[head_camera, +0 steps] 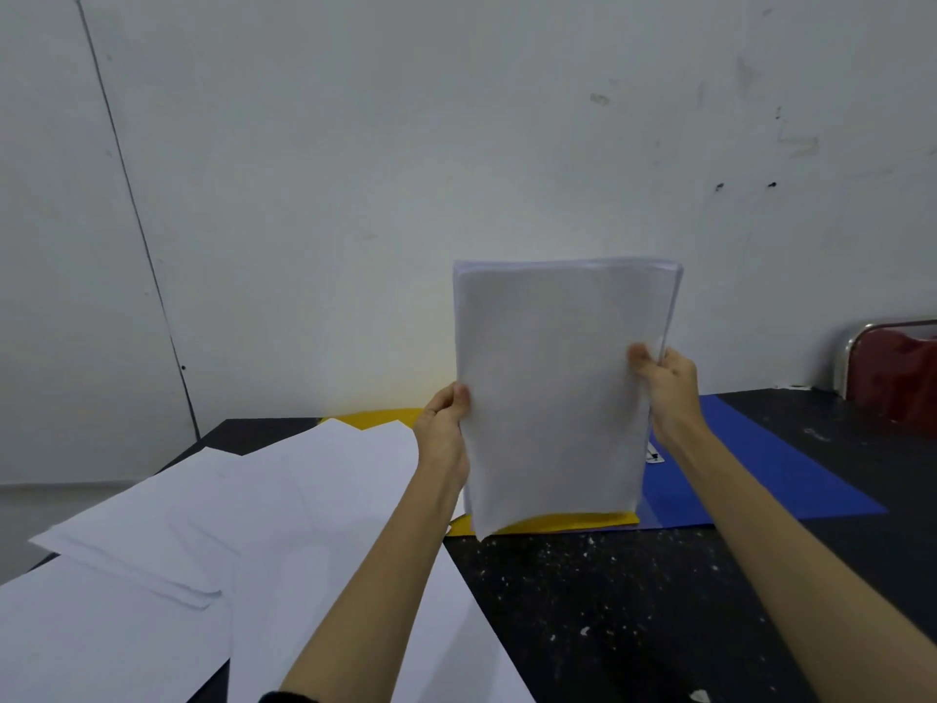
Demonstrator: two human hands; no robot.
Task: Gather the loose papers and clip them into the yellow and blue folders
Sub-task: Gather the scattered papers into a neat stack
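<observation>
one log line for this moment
phase: squaring stack | left hand + right hand: holding paper stack upright over yellow folder | blue folder: open | loose papers: left on table

— What carried everything?
— A dark, white-speckled tabletop (634, 601).
— And on it?
— Loose white papers (213, 525) lay spread across the left side. At the far middle lay a yellow folder (557, 525), with a blue folder (770, 469) just to its right.
</observation>
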